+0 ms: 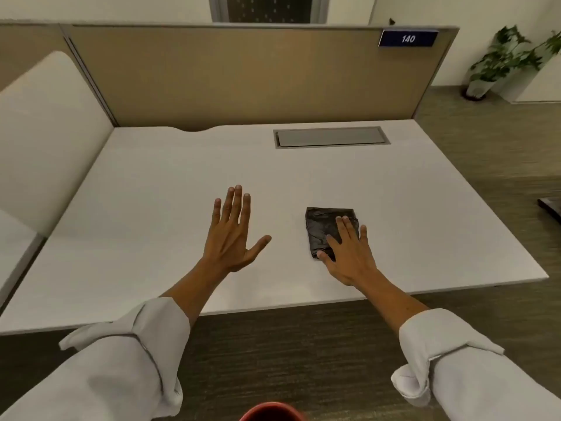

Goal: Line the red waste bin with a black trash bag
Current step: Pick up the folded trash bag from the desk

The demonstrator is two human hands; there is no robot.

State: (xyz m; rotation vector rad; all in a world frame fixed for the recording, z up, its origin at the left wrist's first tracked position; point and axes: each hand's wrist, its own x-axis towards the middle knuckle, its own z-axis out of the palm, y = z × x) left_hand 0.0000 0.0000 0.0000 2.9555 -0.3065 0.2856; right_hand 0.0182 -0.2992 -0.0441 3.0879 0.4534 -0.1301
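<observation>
Reaching over the near edge of the white rectangular surface (170, 183), I have my right hand (349, 253) lying flat on a folded square of crinkled black plastic trash bag (323, 227), fingers (346, 229) released and spread across its near right part, not gripping it. My left hand (232, 235) hovers to the bag's left, well apart, fingers splayed and holding nothing. A curved red waste bin rim (271, 412) shows at the near bottom edge, on the floor below the surface.
</observation>
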